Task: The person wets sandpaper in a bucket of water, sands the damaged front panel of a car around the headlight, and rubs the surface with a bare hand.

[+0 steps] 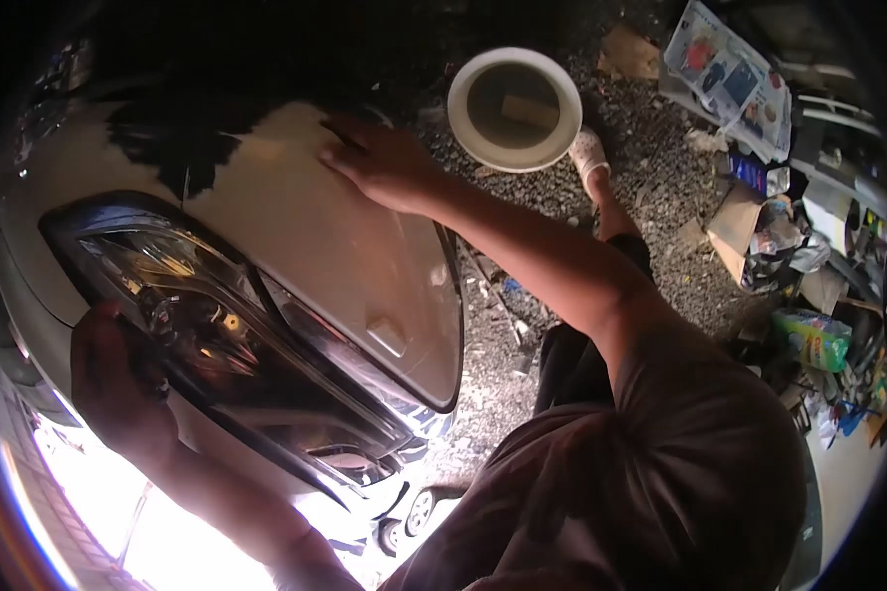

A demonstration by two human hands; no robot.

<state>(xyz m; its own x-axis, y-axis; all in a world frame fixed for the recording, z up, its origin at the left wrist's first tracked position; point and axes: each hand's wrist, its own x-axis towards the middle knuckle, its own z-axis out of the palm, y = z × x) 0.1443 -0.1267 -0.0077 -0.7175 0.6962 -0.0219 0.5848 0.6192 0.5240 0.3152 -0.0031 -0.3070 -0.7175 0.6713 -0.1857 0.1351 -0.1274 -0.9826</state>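
The front corner of a car fills the left side, its light, dull hood [296,207] marked by a jagged dark area. Set into it is a headlight [217,325] with a clear lens. My right hand [379,167] lies on the hood above the headlight, fingers stretched out and thumb apart. Whether anything thin is under its fingers cannot be seen. At the headlight's outer edge rests my left hand [118,384], in shadow, its fingers curved and the thumb apart from them. I make out nothing in it.
A white bucket [515,158] of murky water, with a tan rectangular shape in it, stands on gravel [660,187] beside a foot in a light clog [588,153]. Along the right lie newspaper [729,79], cardboard [734,231], a green packet [813,338] and other clutter.
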